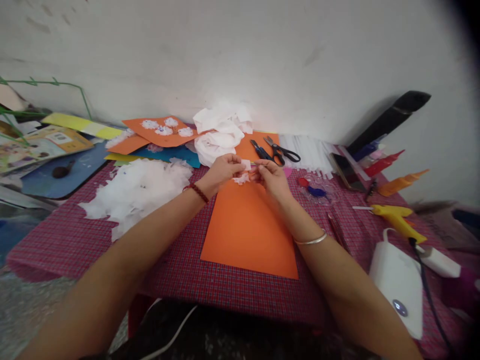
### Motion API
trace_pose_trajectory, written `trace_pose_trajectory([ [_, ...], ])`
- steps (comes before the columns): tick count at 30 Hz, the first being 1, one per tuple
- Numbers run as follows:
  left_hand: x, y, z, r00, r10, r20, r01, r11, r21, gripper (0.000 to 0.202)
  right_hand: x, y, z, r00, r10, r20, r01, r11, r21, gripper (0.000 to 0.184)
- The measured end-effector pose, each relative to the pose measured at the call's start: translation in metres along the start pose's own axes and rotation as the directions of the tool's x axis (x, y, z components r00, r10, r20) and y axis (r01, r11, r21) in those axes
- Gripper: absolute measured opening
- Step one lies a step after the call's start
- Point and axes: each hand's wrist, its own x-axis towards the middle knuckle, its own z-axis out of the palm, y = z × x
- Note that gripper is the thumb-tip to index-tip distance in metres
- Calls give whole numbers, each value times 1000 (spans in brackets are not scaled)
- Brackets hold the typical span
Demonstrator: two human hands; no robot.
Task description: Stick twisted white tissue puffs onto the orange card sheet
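My left hand pinches a small white paper piece above the far end of an orange sheet. Close beside it, my right hand has its fingers pressed together on a thin stick-like thing, too small to name. Just under the fingertips sits a little tuft of white paper bits at the sheet's far edge. To the left spreads a big heap of white paper pieces. Behind my hands are crumpled white paper and black-handled scissors.
Orange cards with white tufts lie at the back left. A yellow glue gun, a white box-like device, a phone and paint bottles stand or lie on the right. A cable runs along the right side.
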Motion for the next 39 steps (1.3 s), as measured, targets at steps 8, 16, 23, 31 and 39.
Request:
trace_pose_trajectory([
  [8,17,-26,-26,997,-55,-46,52,996,-71,18,9,15,-16,1000,-3,-21,0,983,-185,41],
  [16,20,-32,-37,995,-96,39,99,992,-80,9,8,19,-18,999,-15,-44,3,965,-262,34],
  [23,19,-24,-53,965,-182,188,181,983,26,7,6,19,-14,998,-64,2,62,956,-287,35],
  [31,18,-22,-59,964,-191,184,182,981,61,8,8,19,-14,998,-43,-40,31,964,-264,34],
  [39,18,-24,-57,967,-169,191,155,984,83,7,8,19,-10,998,-53,-25,45,964,-261,35],
])
